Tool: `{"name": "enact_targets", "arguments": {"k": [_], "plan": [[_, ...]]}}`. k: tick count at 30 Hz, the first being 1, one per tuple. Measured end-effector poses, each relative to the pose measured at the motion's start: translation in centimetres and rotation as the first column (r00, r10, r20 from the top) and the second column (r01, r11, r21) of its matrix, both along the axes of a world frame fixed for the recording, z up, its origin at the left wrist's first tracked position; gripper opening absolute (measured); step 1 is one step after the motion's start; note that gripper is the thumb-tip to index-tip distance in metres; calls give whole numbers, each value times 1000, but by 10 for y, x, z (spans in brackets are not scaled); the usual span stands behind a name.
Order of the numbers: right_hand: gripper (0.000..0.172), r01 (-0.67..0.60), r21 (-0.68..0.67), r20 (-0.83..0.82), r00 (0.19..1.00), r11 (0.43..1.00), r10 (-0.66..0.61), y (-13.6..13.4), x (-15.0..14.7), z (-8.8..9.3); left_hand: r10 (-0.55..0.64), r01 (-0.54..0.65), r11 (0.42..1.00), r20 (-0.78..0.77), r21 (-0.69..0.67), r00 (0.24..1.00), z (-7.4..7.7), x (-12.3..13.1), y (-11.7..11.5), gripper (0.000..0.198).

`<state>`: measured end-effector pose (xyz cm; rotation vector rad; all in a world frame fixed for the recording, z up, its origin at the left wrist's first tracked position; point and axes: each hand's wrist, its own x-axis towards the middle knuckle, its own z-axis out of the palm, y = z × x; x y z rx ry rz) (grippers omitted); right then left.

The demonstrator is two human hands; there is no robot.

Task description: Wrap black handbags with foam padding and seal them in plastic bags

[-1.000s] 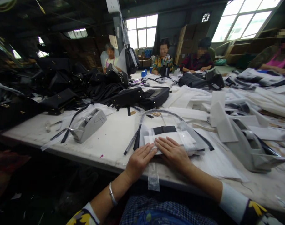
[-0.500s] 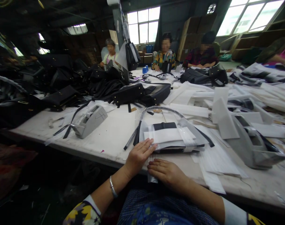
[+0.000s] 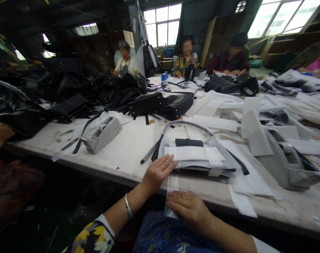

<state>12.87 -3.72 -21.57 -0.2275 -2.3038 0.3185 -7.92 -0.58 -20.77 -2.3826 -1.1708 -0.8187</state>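
Note:
A handbag lies in front of me, mostly covered in grey-white wrapping, with a curved plastic-wrapped handle behind it. Across its top are a white foam sheet and a black band. My left hand rests on the left end of the foam sheet, fingers stretched out flat. From beneath it a clear plastic strip runs down over the table edge. My right hand has its fingers closed over the strip's lower part, just below the edge; its thumb is hidden.
Grey tape dispensers stand left and right. Black bags are piled behind and to the left. White foam sheets cover much of the right. Co-workers sit across the table; another person's hand shows at far left.
My right hand has moved down, away from my left hand, and more of the clear strip shows between them. My left hand stays on the foam sheet. Another person's hand has appeared at far left.

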Motion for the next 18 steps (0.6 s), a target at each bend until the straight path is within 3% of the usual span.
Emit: {"name": "enact_targets", "arguments": {"k": [5, 10, 15, 18], "plan": [[38, 27, -30, 15, 1000, 999, -26, 10, 15, 38, -13, 13, 1000, -2, 11, 1000, -2, -1, 1, 39], [37, 180, -43, 56, 983, 983, -177, 47, 18, 81, -7, 7, 1000, 0, 5, 1000, -4, -1, 1, 39], [25, 445, -152, 258, 880, 883, -399, 101, -1, 91, -19, 18, 1000, 49, 24, 999, -7, 0, 2, 24], [20, 523, -161, 395, 811, 837, -431, 129, -16, 86, -16, 14, 1000, 77, 21, 997, -7, 0, 2, 21]]}}
